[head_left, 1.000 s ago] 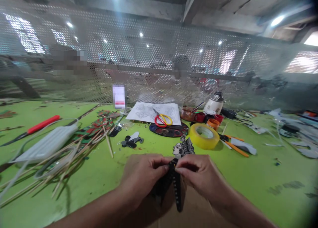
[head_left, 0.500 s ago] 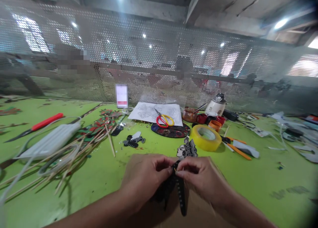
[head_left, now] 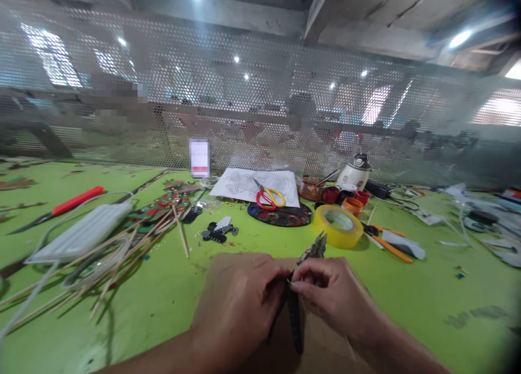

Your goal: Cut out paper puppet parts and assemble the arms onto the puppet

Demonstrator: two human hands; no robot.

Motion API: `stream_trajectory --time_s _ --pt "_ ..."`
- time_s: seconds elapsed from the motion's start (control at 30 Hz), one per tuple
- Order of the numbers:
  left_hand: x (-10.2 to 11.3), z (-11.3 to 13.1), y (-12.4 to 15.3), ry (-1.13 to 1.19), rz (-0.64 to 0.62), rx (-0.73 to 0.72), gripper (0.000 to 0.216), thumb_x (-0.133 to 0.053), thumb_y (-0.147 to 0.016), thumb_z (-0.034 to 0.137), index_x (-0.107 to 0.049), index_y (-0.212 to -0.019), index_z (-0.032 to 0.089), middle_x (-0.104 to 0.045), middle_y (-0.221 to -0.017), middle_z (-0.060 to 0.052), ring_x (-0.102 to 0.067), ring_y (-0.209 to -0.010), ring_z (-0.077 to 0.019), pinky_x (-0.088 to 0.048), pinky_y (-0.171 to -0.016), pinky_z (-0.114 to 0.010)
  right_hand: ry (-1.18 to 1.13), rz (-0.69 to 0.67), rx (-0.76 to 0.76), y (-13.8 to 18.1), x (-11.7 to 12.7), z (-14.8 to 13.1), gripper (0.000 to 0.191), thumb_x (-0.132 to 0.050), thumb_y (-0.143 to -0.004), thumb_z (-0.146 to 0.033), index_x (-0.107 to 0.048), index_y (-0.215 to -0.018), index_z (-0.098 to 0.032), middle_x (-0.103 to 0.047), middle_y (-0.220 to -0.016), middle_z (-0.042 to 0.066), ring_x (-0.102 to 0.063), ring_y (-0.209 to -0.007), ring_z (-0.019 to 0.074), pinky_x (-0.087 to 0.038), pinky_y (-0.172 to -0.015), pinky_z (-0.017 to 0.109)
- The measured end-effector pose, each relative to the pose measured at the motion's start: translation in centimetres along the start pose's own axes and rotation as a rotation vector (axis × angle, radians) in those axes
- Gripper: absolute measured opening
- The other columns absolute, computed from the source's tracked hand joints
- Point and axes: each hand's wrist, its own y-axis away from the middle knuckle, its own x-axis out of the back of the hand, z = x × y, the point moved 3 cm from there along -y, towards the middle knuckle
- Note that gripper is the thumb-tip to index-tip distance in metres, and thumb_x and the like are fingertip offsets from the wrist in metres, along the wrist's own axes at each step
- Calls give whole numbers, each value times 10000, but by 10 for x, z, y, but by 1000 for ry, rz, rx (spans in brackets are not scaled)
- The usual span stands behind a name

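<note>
Over a brown cardboard piece (head_left: 211, 273), my two hands meet around a dark flat cut-out shadow puppet (head_left: 295, 319). Its patterned head part shows tilted, nearly edge-on, above my fingers, and a long black strip hangs below them. My left hand (head_left: 246, 303) pinches the puppet from the left, back of the hand up, hiding most of its fingertips. Thumb and forefinger of my right hand (head_left: 331, 290) pinch close by on the right. A tiny yellowish bit shows between the fingertips; what it is I cannot make out.
Ahead lie scissors (head_left: 271, 196) on drawn paper sheets (head_left: 228, 181), a dark paint palette (head_left: 260, 215), a yellow tape roll (head_left: 325, 230) and orange-handled pliers (head_left: 393, 245). Thin sticks (head_left: 122, 271), a white power strip (head_left: 81, 233) and a red-handled knife (head_left: 77, 200) are left. Paint jars (head_left: 352, 204) stand behind.
The puppet has turned: its head, seen flat before, now shows nearly edge-on. My left hand has rolled over, back more upward. My right hand stays in nearly the same place.
</note>
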Motion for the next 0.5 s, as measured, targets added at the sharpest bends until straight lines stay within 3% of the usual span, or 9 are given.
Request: stream_trajectory --time_s 0.27,0.5 --pt "-7 -2 8 -89 18 -60 212 -488 -906 203 -698 -923 219 -681 -841 -64 -610 -777 -193 -444 -696 -279 15 51 8 4 -3 -5 97 -640 -709 -230 -700 -671 -163 -566 -562 -9 -465 -533 120 -367 -501 222" --pt "-7 1 9 7 15 -29 202 -490 -908 164 -679 -926 232 -695 -863 -23 -616 -790 -173 -427 -710 -279 4 36 -24 8 -6 -6 91 -629 -732 -218 -671 -673 -164 -571 -557 -9 -481 -522 119 -375 -499 224"
